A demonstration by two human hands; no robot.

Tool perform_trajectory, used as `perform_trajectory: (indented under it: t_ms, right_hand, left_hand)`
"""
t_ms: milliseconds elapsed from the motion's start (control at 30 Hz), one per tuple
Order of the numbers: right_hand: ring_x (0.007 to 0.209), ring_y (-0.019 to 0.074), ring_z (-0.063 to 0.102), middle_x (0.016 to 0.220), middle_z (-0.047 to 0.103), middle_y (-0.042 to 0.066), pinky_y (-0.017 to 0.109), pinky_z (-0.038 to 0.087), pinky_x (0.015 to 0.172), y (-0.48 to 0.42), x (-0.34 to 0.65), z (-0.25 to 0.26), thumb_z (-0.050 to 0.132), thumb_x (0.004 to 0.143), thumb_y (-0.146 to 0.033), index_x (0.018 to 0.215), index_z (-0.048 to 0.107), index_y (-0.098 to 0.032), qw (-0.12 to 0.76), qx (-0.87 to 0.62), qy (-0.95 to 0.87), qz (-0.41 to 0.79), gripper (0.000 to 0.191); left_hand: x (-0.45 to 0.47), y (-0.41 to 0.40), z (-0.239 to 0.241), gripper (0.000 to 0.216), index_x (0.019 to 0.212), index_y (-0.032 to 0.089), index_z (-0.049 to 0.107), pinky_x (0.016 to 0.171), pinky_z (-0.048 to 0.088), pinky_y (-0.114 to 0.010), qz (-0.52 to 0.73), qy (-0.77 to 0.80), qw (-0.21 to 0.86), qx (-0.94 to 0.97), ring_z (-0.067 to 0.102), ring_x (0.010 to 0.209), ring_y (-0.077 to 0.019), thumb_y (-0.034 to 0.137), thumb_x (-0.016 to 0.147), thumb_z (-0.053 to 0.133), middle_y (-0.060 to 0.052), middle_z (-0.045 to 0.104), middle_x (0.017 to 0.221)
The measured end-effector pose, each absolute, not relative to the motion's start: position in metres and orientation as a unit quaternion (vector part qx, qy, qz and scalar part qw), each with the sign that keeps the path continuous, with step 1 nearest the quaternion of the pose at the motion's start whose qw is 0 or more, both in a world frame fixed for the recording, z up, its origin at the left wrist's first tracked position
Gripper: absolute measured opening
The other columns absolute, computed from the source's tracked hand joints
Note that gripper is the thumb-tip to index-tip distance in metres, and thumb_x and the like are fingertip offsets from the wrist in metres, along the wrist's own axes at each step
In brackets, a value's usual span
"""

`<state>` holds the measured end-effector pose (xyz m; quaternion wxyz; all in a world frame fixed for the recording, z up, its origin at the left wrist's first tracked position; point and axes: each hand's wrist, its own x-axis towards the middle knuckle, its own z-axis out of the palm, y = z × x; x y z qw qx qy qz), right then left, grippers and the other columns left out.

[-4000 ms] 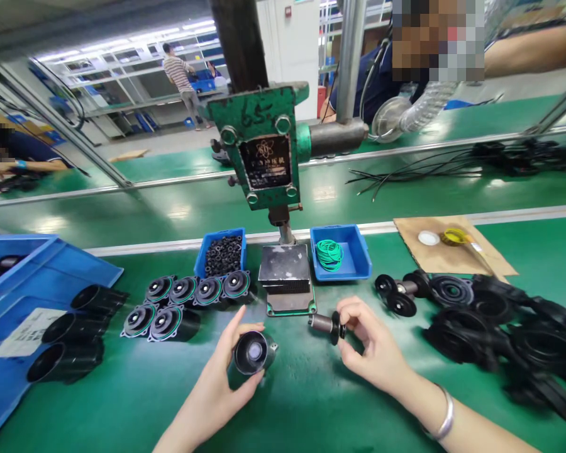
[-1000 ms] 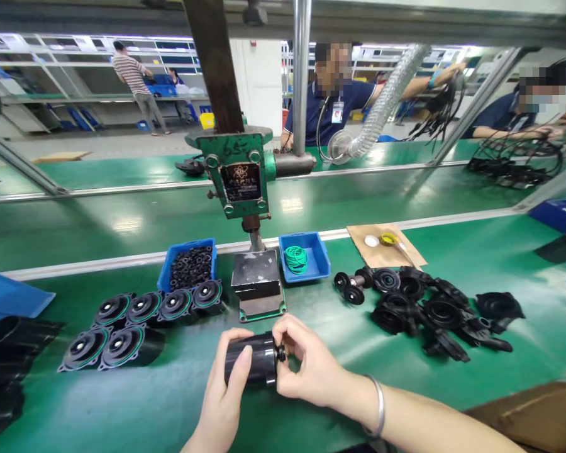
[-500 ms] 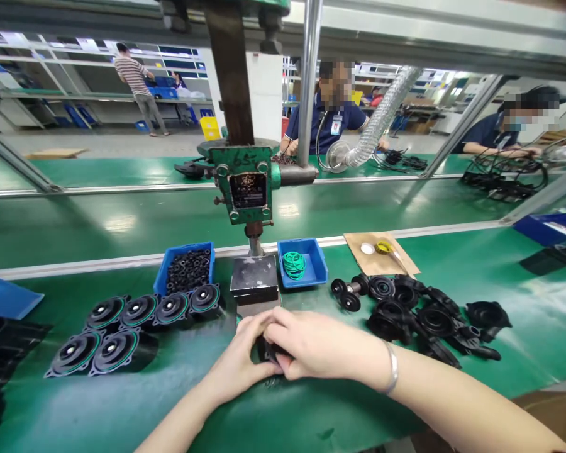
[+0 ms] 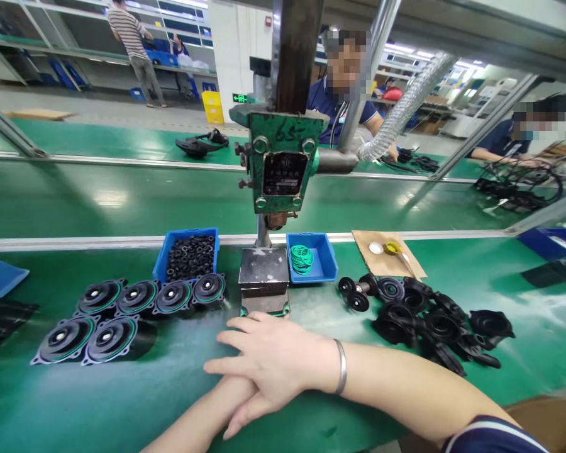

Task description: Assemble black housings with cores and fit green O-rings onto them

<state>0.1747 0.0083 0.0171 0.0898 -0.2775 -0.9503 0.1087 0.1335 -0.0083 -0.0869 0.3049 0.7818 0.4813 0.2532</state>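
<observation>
Fingers (image 4: pixel 231 340) of right hand (image 4: pixel 273 358) splayed flat, gripping nothing, laid across left wrist (image 4: pixel 231 389) on green surface (image 4: pixel 122 390) (left fingers hidden: cannot tell). Just beyond fingertips, press block (image 4: pixel 264 267); behind it, green press (image 4: pixel 280 160).
</observation>
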Motion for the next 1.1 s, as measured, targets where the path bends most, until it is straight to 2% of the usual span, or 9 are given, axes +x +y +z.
perform_trajectory:
  t_ms: [100,300,400,467,533,667,833,967,1100]
  right_hand:
    - [0.127,0.0281,0.052,0.13,0.064,0.011,0.041,0.043,0.105,0.01,0.184,0.022,0.058,0.091,-0.065,0.145,0.051,-0.021,0.126,-0.253,-0.942,0.182,0.069]
    - [0.143,0.0262,0.044,0.152,0.051,0.012,0.046,0.027,0.122,-0.022,0.235,0.019,0.032,0.104,-0.06,0.145,0.054,-0.018,0.362,-0.393,-0.745,0.398,0.063]
    - [0.107,0.0263,0.069,0.093,0.078,0.007,0.051,0.032,0.117,-0.046,0.261,-0.01,0.038,0.105,-0.05,0.115,0.075,-0.021,0.516,-0.439,-0.635,0.371,0.048]
    - [0.065,0.0197,0.064,0.046,0.056,-0.002,0.045,0.047,0.099,-0.055,0.27,-0.023,0.033,0.107,-0.04,0.088,0.076,-0.023,0.606,-0.454,-0.559,0.337,0.051]
    - [0.056,0.0178,0.056,0.044,0.047,-0.005,0.04,0.052,0.086,-0.057,0.268,-0.027,0.034,0.107,-0.037,0.091,0.073,-0.024,0.633,-0.466,-0.524,0.328,0.044]
    - [0.101,0.0274,0.067,0.095,0.073,0.01,0.051,0.046,0.102,-0.05,0.253,-0.018,0.043,0.101,-0.052,0.126,0.066,-0.02,0.491,-0.486,-0.639,0.338,0.047]
    - [0.053,0.0181,0.052,0.055,0.05,0.001,0.036,0.053,0.068,-0.025,0.271,0.002,0.008,0.108,-0.039,0.081,0.061,-0.019,0.408,-0.599,-0.681,0.106,0.063]
    - [0.073,0.0201,0.056,0.075,0.056,0.003,0.035,0.049,0.076,0.019,0.296,0.02,0.054,0.096,-0.028,0.096,0.063,-0.016,0.312,-0.644,-0.697,0.043,0.015]
    - [0.088,0.025,0.056,0.087,0.059,0.01,0.038,0.046,0.086,0.069,0.3,0.013,0.07,0.077,-0.014,0.08,0.066,-0.013,0.183,-0.651,-0.736,0.022,0.005]
  left_hand:
    - [0.103,-0.004,-0.079,0.08,0.126,0.056,0.054,0.11,0.047,-0.055,0.253,0.405,0.374,0.795,0.045,0.14,-0.0349,0.054,0.055,0.091,0.007,0.065,0.124]
    - [0.032,0.006,-0.057,0.057,0.129,0.028,0.054,0.102,0.051,-0.044,0.252,0.359,0.461,0.772,0.06,0.122,-0.029,0.029,0.078,0.081,-0.005,0.064,0.129]
    - [0.039,0.006,-0.047,0.054,0.118,0.026,0.056,0.097,0.051,-0.041,0.234,0.38,0.491,0.748,0.063,0.114,-0.0278,0.02,0.073,0.084,-0.003,0.067,0.121]
    - [0.044,0.006,-0.043,0.055,0.116,0.026,0.055,0.094,0.051,-0.04,0.222,0.393,0.497,0.741,0.064,0.111,-0.0275,0.019,0.071,0.085,-0.003,0.068,0.117]
    - [0.045,0.005,-0.042,0.055,0.116,0.026,0.055,0.094,0.051,-0.04,0.221,0.4,0.492,0.741,0.064,0.11,-0.0278,0.018,0.071,0.085,-0.003,0.069,0.116]
    - [0.043,0.003,-0.043,0.052,0.114,0.026,0.055,0.092,0.051,-0.039,0.237,0.392,0.483,0.746,0.064,0.11,-0.027,0.016,0.072,0.084,-0.002,0.068,0.116]
    - [0.043,0.003,-0.049,0.052,0.116,0.027,0.054,0.094,0.051,-0.043,0.232,0.4,0.46,0.758,0.064,0.111,-0.0284,0.018,0.073,0.082,-0.004,0.068,0.118]
    - [0.043,0.003,-0.054,0.056,0.121,0.027,0.05,0.095,0.052,-0.047,0.229,0.406,0.422,0.778,0.064,0.113,-0.0301,0.018,0.075,0.081,-0.006,0.067,0.122]
    - [0.04,0.003,-0.059,0.059,0.124,0.027,0.048,0.095,0.054,-0.048,0.238,0.396,0.386,0.798,0.065,0.113,-0.0303,0.018,0.075,0.081,-0.006,0.068,0.122]
